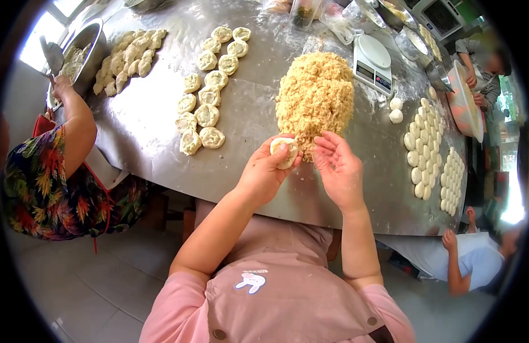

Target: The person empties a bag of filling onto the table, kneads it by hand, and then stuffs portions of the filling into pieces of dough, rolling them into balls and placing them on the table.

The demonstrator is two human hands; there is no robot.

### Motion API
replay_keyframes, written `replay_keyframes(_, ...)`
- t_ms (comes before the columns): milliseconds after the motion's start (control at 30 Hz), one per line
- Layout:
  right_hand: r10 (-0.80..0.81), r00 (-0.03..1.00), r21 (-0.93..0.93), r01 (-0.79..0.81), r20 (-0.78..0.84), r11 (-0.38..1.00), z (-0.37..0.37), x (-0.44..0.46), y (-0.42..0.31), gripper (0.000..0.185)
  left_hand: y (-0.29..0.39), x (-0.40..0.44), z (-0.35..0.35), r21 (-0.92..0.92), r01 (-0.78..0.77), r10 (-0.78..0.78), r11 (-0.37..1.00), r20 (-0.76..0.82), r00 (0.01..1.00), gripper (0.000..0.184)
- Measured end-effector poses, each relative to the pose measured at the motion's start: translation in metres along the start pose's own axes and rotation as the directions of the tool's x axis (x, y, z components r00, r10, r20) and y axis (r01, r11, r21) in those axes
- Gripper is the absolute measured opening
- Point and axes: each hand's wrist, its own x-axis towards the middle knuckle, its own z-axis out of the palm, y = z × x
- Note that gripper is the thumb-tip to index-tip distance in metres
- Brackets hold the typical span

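My left hand (264, 171) holds a round, pale piece of dough (286, 150), the thumb pressed on its face. Just to the right, my right hand (340, 171) is raised with fingers apart and nothing visible in it. Its fingertips are at the near edge of a large mound of crumbly yellow filling (316, 94) on the metal table (250, 171). Left of the mound, several flattened dough rounds (208, 115) lie in uneven rows.
A kitchen scale (373, 64) and two dough balls (396, 116) are right of the mound. Beyond them lie many smooth dough pieces (424, 146). At left, a person's arm (79, 123) reaches to a metal bowl (93, 51) near lumpy dough (127, 57). Other people are at right.
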Motion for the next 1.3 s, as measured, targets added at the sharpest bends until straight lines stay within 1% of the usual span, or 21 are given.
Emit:
replay_keyframes(33,-0.037,0.999,-0.179,0.035,-0.006,0.983,-0.004,0.0,0.0,0.055,0.002,-0.002,0.001,-0.037,0.02,-0.02,0.999,0.005,1.0,0.032)
replay_keyframes(133,-0.474,0.869,-0.386,0.49,0.141,0.782,0.006,-0.002,0.005,0.074,0.006,-0.007,0.014,-0.082,0.177,-0.171,0.981,0.073,0.982,0.033)
replay_keyframes(233,-0.508,0.858,-0.398,0.494,0.078,0.773,0.024,0.0,0.02,0.081,-0.007,-0.003,0.002,-0.041,0.202,-0.19,0.979,0.202,0.961,0.033)
replay_keyframes(367,-0.541,0.828,-0.514,0.53,0.145,0.674,0.031,-0.003,0.02,0.062,-0.003,-0.005,-0.008,0.187,0.154,-0.181,0.97,0.139,0.974,0.039)
replay_keyframes(433,-0.553,0.831,-0.425,0.524,0.064,0.738,0.036,-0.001,0.023,0.047,-0.009,-0.008,-0.003,0.165,0.124,-0.137,0.978,0.07,0.988,0.04)
replay_keyframes(467,-0.555,0.831,-0.378,0.522,0.025,0.765,0.038,0.0,0.024,0.04,-0.011,-0.007,0.001,0.154,0.108,-0.114,0.982,0.035,0.993,0.04)
replay_keyframes(567,-0.5,0.857,-0.143,0.483,-0.127,0.864,0.04,0.002,0.023,0.028,0.005,-0.025,0.045,-0.225,0.196,-0.197,0.954,0.019,0.98,0.038)
replay_keyframes(667,-0.499,0.847,-0.192,0.467,-0.181,0.863,0.044,-0.004,0.012,0.023,-0.007,-0.018,0.022,-0.055,0.108,-0.1,0.993,0.143,0.985,0.037)
replay_keyframes(767,-0.559,0.792,-0.356,0.462,-0.247,0.812,0.056,-0.008,0.003,0.02,-0.014,-0.008,0.009,0.228,-0.123,0.052,0.966,0.296,0.954,0.037)
replay_keyframes(800,-0.563,0.787,-0.359,0.465,-0.251,0.809,0.057,-0.006,0.003,0.018,-0.014,-0.009,0.01,0.28,-0.117,0.049,0.953,0.236,0.97,0.038)
replay_keyframes(867,-0.461,0.839,-0.173,0.427,-0.291,0.887,0.059,-0.001,0.005,0.021,-0.012,-0.011,0.017,0.38,-0.098,0.058,0.92,0.116,0.992,0.039)
replay_keyframes(900,-0.404,0.863,-0.077,0.4,-0.302,0.913,0.059,0.001,0.006,0.023,-0.012,-0.017,0.027,0.244,-0.138,0.113,0.96,0.111,0.987,0.039)
replay_keyframes(933,-0.167,0.933,0.177,0.231,-0.317,0.957,0.056,0.001,-0.003,0.036,-0.014,-0.026,0.04,0.103,-0.176,0.166,0.979,0.099,0.981,0.039)
replay_keyframes(967,-0.061,0.949,0.356,0.175,-0.309,0.918,0.055,0.003,-0.01,0.04,-0.016,-0.031,0.047,-0.041,-0.211,0.214,0.977,0.081,0.974,0.039)
replay_keyframes(1033,0.134,0.963,0.67,0.061,-0.235,0.74,0.052,0.009,-0.021,0.048,-0.017,-0.026,0.039,0.31,-0.457,0.413,0.834,0.198,0.889,0.039)
replay_keyframes(1067,0.029,0.982,0.604,0.093,-0.189,0.791,0.05,0.006,-0.023,0.061,-0.015,-0.024,0.03,0.476,-0.583,0.503,0.658,0.298,0.811,0.037)
replay_keyframes(1100,0.019,0.986,0.652,0.094,-0.165,0.752,0.053,0.0,-0.026,0.065,-0.011,-0.024,0.025,0.598,-0.677,0.557,0.43,0.414,0.72,0.036)
replay_keyframes(1167,0.0,0.993,0.742,0.086,-0.115,0.665,0.063,-0.009,-0.031,0.075,-0.001,-0.022,0.022,0.631,-0.718,0.593,0.294,0.468,0.655,0.027)
replay_keyframes(1233,-0.093,0.989,0.671,0.143,-0.111,0.727,0.064,-0.011,-0.03,0.068,0.003,-0.023,0.021,0.652,-0.721,0.578,0.236,0.502,0.643,0.021)
replay_keyframes(1267,-0.136,0.985,0.635,0.172,-0.106,0.753,0.065,-0.012,-0.029,0.064,0.003,-0.023,0.022,0.714,-0.697,0.579,0.069,0.54,0.61,0.029)
replay_keyframes(1300,-0.178,0.979,0.597,0.203,-0.101,0.776,0.065,-0.013,-0.029,0.061,0.003,-0.021,0.021,0.707,-0.707,0.574,0.035,0.565,0.593,0.036)
